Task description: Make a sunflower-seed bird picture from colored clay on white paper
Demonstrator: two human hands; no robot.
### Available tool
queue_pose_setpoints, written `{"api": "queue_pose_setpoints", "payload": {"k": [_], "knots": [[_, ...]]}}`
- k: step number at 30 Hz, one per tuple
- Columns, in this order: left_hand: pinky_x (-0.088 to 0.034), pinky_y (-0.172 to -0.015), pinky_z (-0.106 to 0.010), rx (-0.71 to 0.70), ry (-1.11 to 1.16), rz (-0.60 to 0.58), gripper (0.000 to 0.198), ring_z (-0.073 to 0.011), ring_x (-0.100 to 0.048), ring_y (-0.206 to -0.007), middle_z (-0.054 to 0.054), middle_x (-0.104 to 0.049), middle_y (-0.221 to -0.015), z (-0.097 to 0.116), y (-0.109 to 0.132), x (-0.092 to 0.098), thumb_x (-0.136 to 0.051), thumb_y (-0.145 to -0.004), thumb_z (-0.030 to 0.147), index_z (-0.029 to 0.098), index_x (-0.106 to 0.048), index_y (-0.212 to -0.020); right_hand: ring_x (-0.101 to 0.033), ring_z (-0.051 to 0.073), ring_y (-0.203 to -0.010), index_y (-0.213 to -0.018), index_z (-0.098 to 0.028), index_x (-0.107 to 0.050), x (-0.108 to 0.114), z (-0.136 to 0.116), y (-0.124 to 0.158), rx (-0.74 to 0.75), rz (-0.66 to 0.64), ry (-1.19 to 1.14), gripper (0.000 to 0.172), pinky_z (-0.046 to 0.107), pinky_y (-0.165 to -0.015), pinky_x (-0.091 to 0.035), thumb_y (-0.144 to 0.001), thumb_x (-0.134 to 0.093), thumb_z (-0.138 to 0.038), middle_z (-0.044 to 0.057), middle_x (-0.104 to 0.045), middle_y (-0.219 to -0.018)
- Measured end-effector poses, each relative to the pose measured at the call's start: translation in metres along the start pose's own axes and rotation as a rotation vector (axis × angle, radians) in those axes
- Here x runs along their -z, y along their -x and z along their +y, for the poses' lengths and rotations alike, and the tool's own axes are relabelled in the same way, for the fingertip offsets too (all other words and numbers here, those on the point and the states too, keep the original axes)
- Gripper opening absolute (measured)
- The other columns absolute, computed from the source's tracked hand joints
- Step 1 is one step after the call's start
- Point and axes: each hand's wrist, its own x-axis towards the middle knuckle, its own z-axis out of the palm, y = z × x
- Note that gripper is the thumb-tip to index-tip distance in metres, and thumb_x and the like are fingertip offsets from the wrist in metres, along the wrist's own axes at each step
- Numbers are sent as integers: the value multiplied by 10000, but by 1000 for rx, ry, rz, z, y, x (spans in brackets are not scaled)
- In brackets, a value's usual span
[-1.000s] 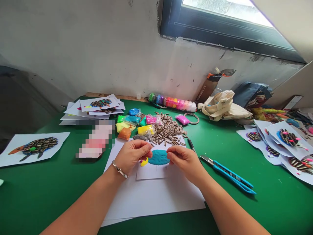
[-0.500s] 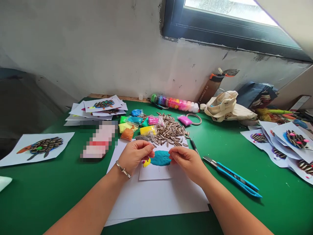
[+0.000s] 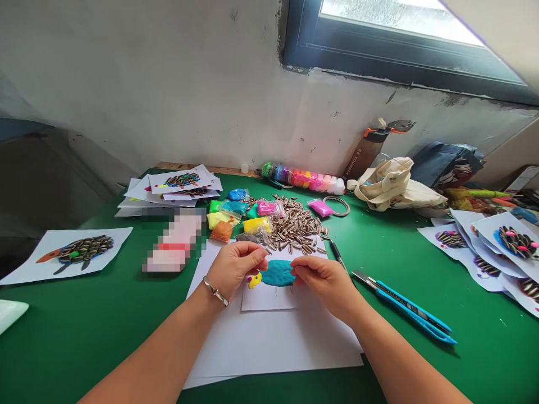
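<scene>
A small white card (image 3: 261,302) lies on larger white sheets (image 3: 273,342). On it is a bird shape with a flat teal clay body (image 3: 277,273) and a yellow clay head (image 3: 254,280); thin drawn legs show below. My left hand (image 3: 236,268) is over the card's left side, thumb and index pinched together above the yellow head. Fingers closed, my right hand (image 3: 326,279) is at the teal body's right end and covers part of it. Whatever either pinch holds is too small or hidden to make out. Just beyond lies a heap of sunflower seeds (image 3: 297,224).
Clay packets (image 3: 256,225) sit left of the seeds. A black pen (image 3: 337,253) and a blue utility knife (image 3: 406,307) lie at right. Seed-covered bird pictures are at left (image 3: 84,252) and in a right-hand pile (image 3: 484,247). A bottle (image 3: 366,151) and cloth bag (image 3: 387,185) stand behind.
The whole view has shifted slightly, moving things a little to the right. Both hands keep nearly the same pinched pose over the card.
</scene>
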Motion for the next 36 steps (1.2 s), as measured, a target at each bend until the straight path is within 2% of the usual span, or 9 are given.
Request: {"api": "queue_pose_setpoints", "payload": {"k": [4, 9, 19, 26, 32, 36], "knots": [[-413, -539, -246, 3, 5, 12, 347, -132, -567, -569, -31, -671, -608, 1, 0, -1, -795, -586, 449, 151, -662, -705, -637, 170, -701, -889, -204, -676, 1, 2, -1, 26, -9, 62, 224, 291, -682, -495, -887, -493, -334, 26, -688, -775], [-406, -543, -246, 11, -2, 3, 339, -130, -564, -579, -32, -672, -622, 0, 0, 0, -786, -609, 446, 152, -661, -722, -607, 156, -697, -804, -203, -632, 2, 0, 0, 67, -19, 158, 223, 260, -639, -464, -904, -461, -304, 9, -643, -720], [-413, -565, -251, -6, -9, -1, 310, -145, -588, -627, -23, -676, -650, -4, -3, 4, -773, -641, 443, 167, -661, -729, -663, 184, -747, -894, -199, -676, 4, -11, 1, -21, -6, -10, 199, 283, -699, -499, -847, -548, -344, 24, -689, -788], [-400, -545, -247, -7, -14, -7, 312, -136, -571, -603, -31, -676, -653, -5, -4, 3, -767, -648, 443, 162, -657, -725, -619, 162, -677, -811, -212, -653, 4, -6, 3, -18, 4, 101, 141, 258, -614, -459, -842, -546, -298, 3, -657, -711], [-403, -548, -241, -7, -10, -10, 320, -131, -572, -610, -34, -679, -663, -6, -4, 4, -769, -652, 443, 157, -662, -746, -656, 156, -693, -896, -213, -631, 3, 0, 1, -9, -5, 115, 211, 271, -663, -475, -911, -447, -318, 12, -688, -793], [-403, -543, -238, 0, -7, -13, 331, -128, -567, -602, -30, -675, -652, -6, -4, 4, -774, -642, 449, 155, -659, -743, -639, 148, -682, -837, -212, -622, 3, -2, 2, -11, -18, 146, 206, 256, -647, -457, -907, -460, -320, 3, -677, -761]]}}
